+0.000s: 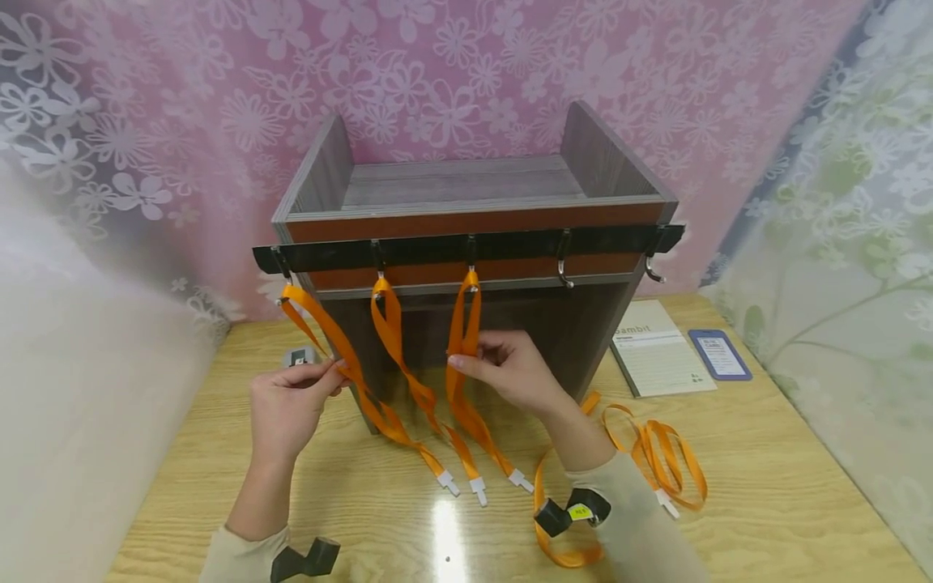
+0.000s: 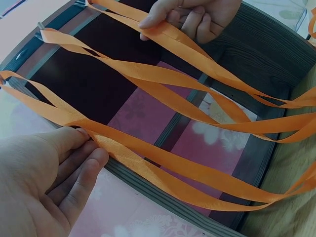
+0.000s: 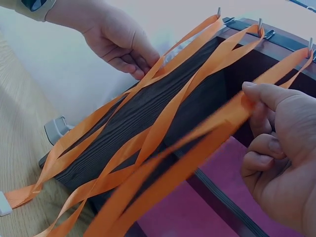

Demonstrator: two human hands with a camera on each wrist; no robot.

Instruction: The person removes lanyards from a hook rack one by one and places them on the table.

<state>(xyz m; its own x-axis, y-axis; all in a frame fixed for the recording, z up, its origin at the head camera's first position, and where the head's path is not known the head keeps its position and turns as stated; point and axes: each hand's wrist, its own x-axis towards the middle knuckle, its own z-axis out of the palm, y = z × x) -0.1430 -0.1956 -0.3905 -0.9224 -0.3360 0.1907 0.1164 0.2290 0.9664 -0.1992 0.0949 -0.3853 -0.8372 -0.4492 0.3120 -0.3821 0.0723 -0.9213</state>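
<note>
Three orange lanyards with white clips hang from hooks on a black rail (image 1: pixel 510 247). At the left end, my left hand (image 1: pixel 287 411) pinches the edge of the left lanyard (image 1: pixel 325 325) between thumb and fingertips. My right hand (image 1: pixel 519 374) holds the third lanyard (image 1: pixel 457 393) a little below its hook, thumb in front; in the right wrist view its thumb and index finger (image 3: pixel 284 101) pinch the strap. Between them the middle lanyard (image 1: pixel 392 324) hangs twisted, touched by neither hand. The clips (image 1: pixel 477 490) of all three rest at the tabletop.
The rail crosses the front of a grey wooden shelf unit (image 1: pixel 466 182). Two bare hooks (image 1: pixel 564 274) are at its right. More orange lanyards (image 1: pixel 666 465) lie on the table by my right forearm. Behind are a notepad (image 1: pixel 663 352) and a blue card holder (image 1: pixel 720 355). A small grey object (image 1: pixel 299 356) sits left.
</note>
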